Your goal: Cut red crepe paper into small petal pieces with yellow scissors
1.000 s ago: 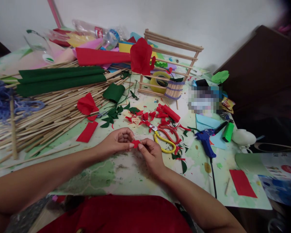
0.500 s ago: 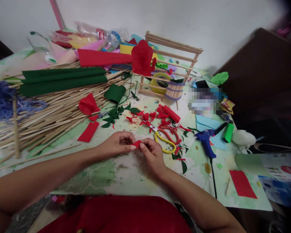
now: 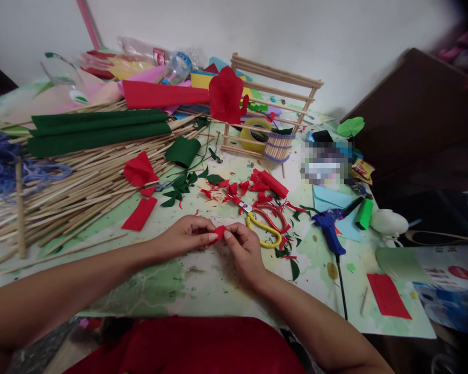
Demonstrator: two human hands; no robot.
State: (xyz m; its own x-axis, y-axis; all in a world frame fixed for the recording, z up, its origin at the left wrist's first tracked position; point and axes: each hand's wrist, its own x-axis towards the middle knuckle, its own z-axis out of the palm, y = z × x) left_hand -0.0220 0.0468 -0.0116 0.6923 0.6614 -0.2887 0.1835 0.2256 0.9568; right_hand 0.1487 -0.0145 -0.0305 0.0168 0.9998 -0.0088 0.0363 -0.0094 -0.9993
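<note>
A small red crepe paper piece (image 3: 218,235) is pinched between my two hands above the table's near middle. My left hand (image 3: 193,232) grips its left side between thumb and fingers. On the right side, my right hand (image 3: 244,246) holds it the same way. Just beyond my right hand lie scissors (image 3: 265,226) with yellow and orange handles, their blades among red scraps (image 3: 263,184). Cut green paper leaves (image 3: 183,182) lie farther left, near a red paper flower (image 3: 140,170). A flat red strip (image 3: 139,214) rests to the left of my hands.
Many thin wooden sticks (image 3: 101,171) cover the left side, with dark green paper rolls (image 3: 97,130) on top. A stick rack (image 3: 276,72) stands at the back beside a large red flower (image 3: 225,93). A blue glue gun (image 3: 329,228) lies right, its cord running forward.
The red paper between my fingers shows a little wider and rounder than before. My hands stay almost in place, and the whole view has shifted slightly.
</note>
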